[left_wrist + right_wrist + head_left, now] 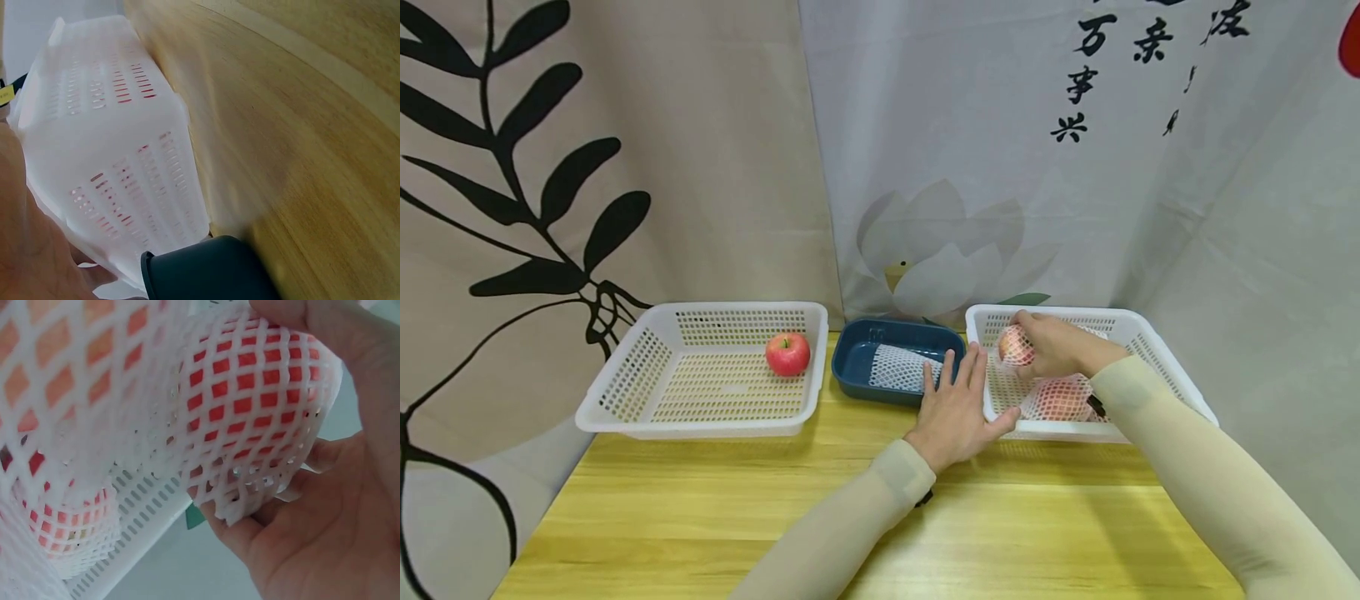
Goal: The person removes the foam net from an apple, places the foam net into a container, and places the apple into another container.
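My right hand (1058,343) grips an apple in a white foam net (1015,347) inside the right white basket (1172,379). In the right wrist view, its fingers and thumb curl round the netted apple (256,387). Other netted apples (1062,398) lie in the same basket, partly hidden by the right arm. My left hand (953,415) is spread at that basket's near left corner, fingers extended and thumb by the front rim. In the left wrist view it lies against the basket (119,150).
A dark blue tray (857,385) with a flattened white foam net (898,368) stands between the two baskets, close to the left fingers. The left white basket (700,429) holds one bare red apple (787,354). All stand on a wooden table (760,500) before a curtain.
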